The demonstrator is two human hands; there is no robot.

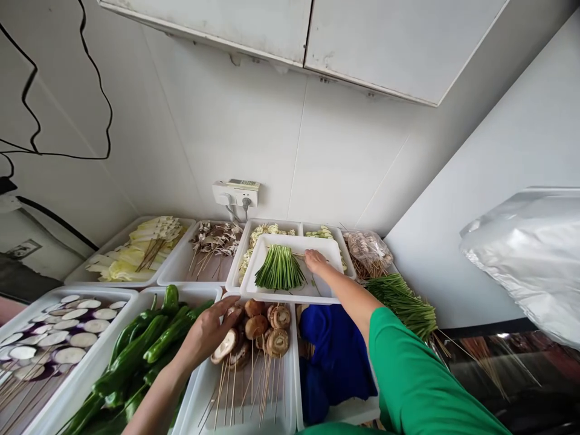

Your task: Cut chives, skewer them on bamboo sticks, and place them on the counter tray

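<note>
My left hand [212,329] reaches over the mushroom skewers [256,326], fingers stretched out at the left mushroom caps; whether it touches them I cannot tell. My right hand [316,260] is in the upper white tray [326,293], its fingers closed around the stick ends of the green chive skewers [280,267]. The chives lie side by side in that tray, their stalks fanning toward me. This tray rests on top of the trays behind it. The mushrooms sit in a white tray [247,417] below, sticks pointing toward me.
Left are trays of green peppers [136,356] and sliced eggplant [67,326]. Behind stand cabbage skewers [140,248] and oyster-mushroom-like skewers [215,241]. A blue cloth [338,356] lies beside the mushrooms. More chive skewers [403,302] lie right. A cabinet [371,48] hangs overhead.
</note>
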